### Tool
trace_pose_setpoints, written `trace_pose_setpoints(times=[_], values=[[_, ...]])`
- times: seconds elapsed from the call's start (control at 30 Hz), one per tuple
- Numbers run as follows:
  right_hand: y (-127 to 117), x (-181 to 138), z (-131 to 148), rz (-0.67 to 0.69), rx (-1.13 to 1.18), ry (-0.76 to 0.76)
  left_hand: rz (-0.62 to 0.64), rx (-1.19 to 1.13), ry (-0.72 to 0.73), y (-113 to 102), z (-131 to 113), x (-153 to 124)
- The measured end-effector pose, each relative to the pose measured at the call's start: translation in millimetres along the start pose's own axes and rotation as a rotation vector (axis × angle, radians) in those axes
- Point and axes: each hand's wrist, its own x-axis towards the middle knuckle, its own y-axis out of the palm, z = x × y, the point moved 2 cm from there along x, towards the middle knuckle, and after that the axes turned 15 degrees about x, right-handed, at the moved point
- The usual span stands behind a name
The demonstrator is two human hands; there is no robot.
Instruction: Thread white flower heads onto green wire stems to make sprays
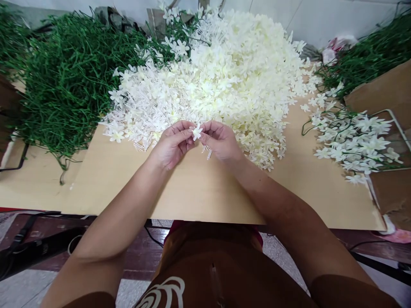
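Both my hands meet above the tabletop [199,188], just in front of a large heap of loose white artificial flowers [250,72]. One small white flower [197,132] is pinched between them, its petals facing me. My left hand [175,145] grips it at the left with thumb and forefinger. On the other side, my right hand [221,139] pinches at the flower with thumb and forefinger. Thin white stems [207,150] poke out below my right fingers; what they belong to is partly hidden by the hand.
A tangled pile of green plastic stems [70,77] fills the left side, with more green stems [379,51] at the far right. Stems bearing white flowers [359,137] lie on the right beside a cardboard box [385,94]. The table's front edge is close to my body.
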Motion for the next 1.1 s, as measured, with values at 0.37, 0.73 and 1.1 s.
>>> trace_pose_setpoints(times=[0.37,0.73,1.1], values=[[1,-3,1,-0.106,-0.077,-0.059,-0.103,0.257,0.246,-2,6,2],[-1,-3,4,-0.091,-0.072,-0.060,-0.127,0.448,0.362,-4,-2,-2],[-1,-5,10,-0.059,-0.256,-0.134,-0.039,0.355,0.282,-2,-1,1]])
